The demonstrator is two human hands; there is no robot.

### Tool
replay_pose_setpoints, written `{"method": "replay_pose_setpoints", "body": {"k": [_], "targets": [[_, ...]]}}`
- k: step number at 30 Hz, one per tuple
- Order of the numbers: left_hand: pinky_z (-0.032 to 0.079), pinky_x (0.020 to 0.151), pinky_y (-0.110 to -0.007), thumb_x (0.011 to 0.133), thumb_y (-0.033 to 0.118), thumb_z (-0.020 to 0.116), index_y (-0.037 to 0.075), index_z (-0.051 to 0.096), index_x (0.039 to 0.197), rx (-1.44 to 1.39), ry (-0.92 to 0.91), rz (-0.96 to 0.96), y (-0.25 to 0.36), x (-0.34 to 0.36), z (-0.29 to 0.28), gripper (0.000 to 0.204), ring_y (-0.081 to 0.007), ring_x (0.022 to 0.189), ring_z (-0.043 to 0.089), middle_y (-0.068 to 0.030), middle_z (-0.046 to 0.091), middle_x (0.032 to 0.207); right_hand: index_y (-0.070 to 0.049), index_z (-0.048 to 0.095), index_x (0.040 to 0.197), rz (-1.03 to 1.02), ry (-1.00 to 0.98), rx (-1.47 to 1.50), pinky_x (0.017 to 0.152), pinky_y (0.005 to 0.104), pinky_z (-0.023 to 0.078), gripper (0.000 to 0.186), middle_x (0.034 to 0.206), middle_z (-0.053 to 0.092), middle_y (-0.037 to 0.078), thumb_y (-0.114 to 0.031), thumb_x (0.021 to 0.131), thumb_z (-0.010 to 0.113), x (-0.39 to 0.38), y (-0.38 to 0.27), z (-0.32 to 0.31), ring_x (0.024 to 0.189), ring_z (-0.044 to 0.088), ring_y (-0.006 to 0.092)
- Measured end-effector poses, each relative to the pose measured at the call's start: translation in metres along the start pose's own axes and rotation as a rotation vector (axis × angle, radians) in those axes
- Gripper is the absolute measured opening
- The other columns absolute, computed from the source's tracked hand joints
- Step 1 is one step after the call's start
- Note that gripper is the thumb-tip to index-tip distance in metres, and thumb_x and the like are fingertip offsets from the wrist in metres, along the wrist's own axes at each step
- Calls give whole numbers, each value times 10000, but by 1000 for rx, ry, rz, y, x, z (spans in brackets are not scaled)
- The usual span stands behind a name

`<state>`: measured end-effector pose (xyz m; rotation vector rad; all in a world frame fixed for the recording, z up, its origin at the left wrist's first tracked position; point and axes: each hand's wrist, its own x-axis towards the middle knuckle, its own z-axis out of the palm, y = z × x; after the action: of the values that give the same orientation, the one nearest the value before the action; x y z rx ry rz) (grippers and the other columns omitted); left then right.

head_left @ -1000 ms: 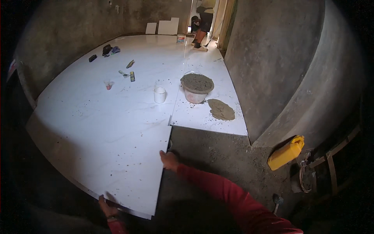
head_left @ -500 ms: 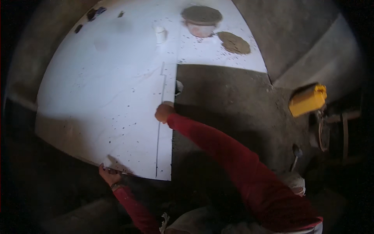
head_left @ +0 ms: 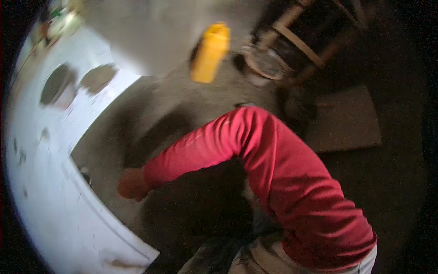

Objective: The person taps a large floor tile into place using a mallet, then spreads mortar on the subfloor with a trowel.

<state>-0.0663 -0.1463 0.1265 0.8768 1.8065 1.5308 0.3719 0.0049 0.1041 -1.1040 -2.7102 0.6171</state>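
My right hand (head_left: 132, 184), at the end of a bent red-sleeved arm, is over the dark floor just right of the white panel (head_left: 98, 196). It appears apart from the panel. Motion smears its fingers, so their closure and anything in them cannot be made out. A dark line runs along the panel, close to its right edge. My left hand is not visible in the current view. A brownish blur lies on the panel near the lower edge, and I cannot make out what it is.
On the panel's far part stand a bucket of grey material (head_left: 58, 86) and a flat grey heap (head_left: 98, 77). A yellow container (head_left: 211, 54) is on the floor ahead. Farther right are a round tub (head_left: 264, 64), a wooden frame (head_left: 299, 43) and a flat board (head_left: 344, 121).
The view has swung right, so the panel now sits at the left. My right hand has come off the panel to over the floor. My left hand has left the view.
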Motion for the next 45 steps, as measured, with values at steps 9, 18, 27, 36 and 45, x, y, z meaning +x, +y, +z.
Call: {"method": "replay_pose_setpoints", "body": {"k": [9,18,27,36,45], "targets": [[332,1067,-444,939,363,417,49,307,1427,448,-732,-54,108,-130,186,591,-299,1286,400,-168,405,1405,-68,643,906,930,569,347,699,448,503,173,840,648,158,-198,791,648,-496,13,-29,739,627,356],[385,1023,-413,932,309,488,13,358,1395,830,-987,136,217,-193,311,564,-285,1222,463,-184,453,1351,-90,522,1281,1841,71,-868,973,509,363,422,1098,611,169,-196,876,575,-838,-3,-68,994,600,293],[364,1024,-360,949,161,527,-9,411,1341,937,-1698,359,276,-303,466,443,-242,1194,496,-149,534,1279,-142,538,1295,2141,-59,-206,981,448,393,436,1101,634,158,-356,915,552,-856,-84,-151,993,607,307],[409,956,-265,942,154,557,23,422,1348,1034,-1790,-33,227,-319,480,447,-167,1070,544,-75,570,1213,-87,468,1311,1826,-140,-253,923,414,432,446,1142,582,132,-379,978,409,-923,-99,-17,1011,575,263],[425,832,-210,942,113,554,43,424,1363,1000,-1691,-186,216,-291,439,447,-86,921,510,-11,579,1039,-93,479,1287,2048,666,830,730,339,488,452,908,584,58,-417,976,429,-925,-58,45,759,564,138]]}}
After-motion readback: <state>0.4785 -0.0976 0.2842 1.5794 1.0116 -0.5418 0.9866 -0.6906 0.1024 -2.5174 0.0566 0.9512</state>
